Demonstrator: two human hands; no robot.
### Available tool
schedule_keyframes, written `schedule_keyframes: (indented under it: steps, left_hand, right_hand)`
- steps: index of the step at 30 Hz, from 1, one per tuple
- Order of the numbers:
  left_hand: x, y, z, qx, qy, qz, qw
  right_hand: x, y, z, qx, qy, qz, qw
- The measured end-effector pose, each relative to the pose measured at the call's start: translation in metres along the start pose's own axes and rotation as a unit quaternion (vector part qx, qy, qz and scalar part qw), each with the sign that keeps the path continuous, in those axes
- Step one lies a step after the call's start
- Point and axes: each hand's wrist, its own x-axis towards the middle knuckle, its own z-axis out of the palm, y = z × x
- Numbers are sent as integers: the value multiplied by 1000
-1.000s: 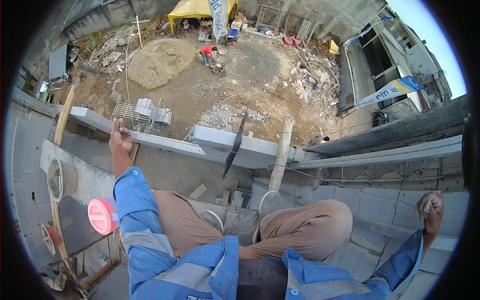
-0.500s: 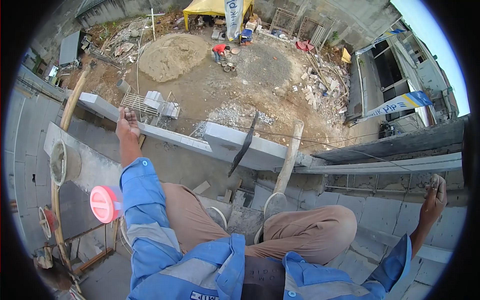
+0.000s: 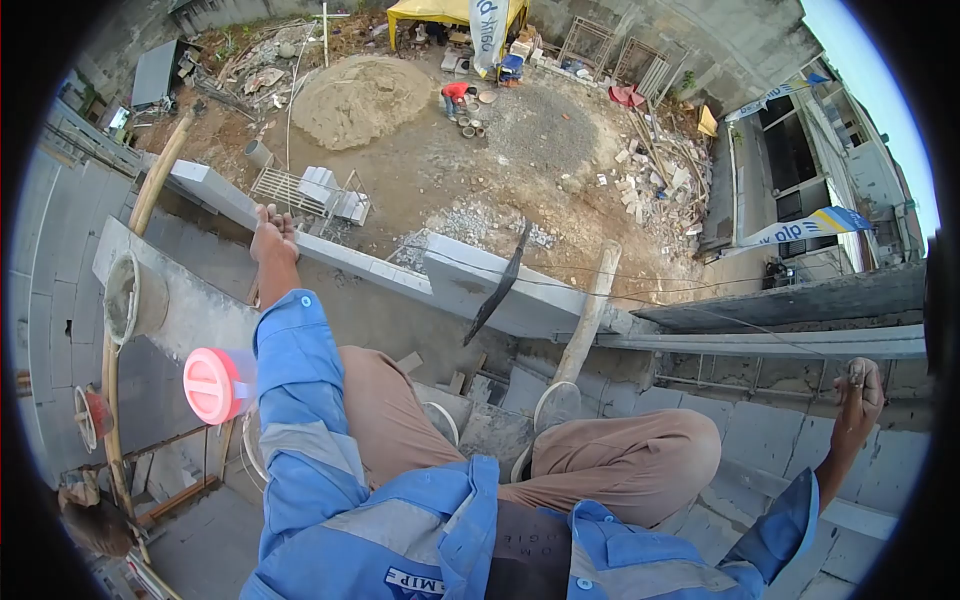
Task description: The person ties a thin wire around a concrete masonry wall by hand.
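I sit high on a grey block wall (image 3: 760, 440), knees bent, in a blue jacket. My left hand (image 3: 272, 234) reaches forward, fingers together and slightly curled over the top of a lower block wall (image 3: 350, 258); nothing shows in it. My right hand (image 3: 860, 392) is raised at the far right above the blocks, fingers closed. A thin string (image 3: 640, 294) stretches across the gap and ends at that hand. A dark curved blade (image 3: 498, 284) leans against the lower wall between my hands.
A mortar bucket (image 3: 126, 298) rests on a ledge at left, with a pink-lidded jug (image 3: 212, 385) beside my left elbow. A wooden pole (image 3: 590, 316) rises ahead. Far below lie a sand pile (image 3: 360, 96), stacked blocks (image 3: 330, 190), rubble (image 3: 650, 170) and a person in red (image 3: 458, 93).
My left hand has dropped from raised, fingers up, onto the lower wall top. My right hand has lifted a little and stayed closed. The view has tilted downward.
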Motion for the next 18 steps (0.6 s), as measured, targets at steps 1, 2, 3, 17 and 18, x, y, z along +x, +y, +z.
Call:
schedule_keyframes:
  steps: [1, 2, 3, 17, 18]
  left_hand:
    - [-25, -1, 11, 67, 38, -10, 997]
    - [-39, -1, 17, 133, 75, -20, 988]
    - [-22, -10, 9, 133, 76, -19, 988]
    - [-355, -48, 100, 425, -754, 121, 486]
    - [-370, -64, 89, 400, -759, 136, 495]
  right_hand:
    - [1, -2, 12, 24, 44, 3, 999]
    - [2, -3, 25, 24, 44, 3, 999]
    - [3, -4, 39, 34, 75, -3, 997]
    - [26, -151, 211, -5, -126, -188, 974]
    - [27, -149, 217, 5, -108, -216, 970]
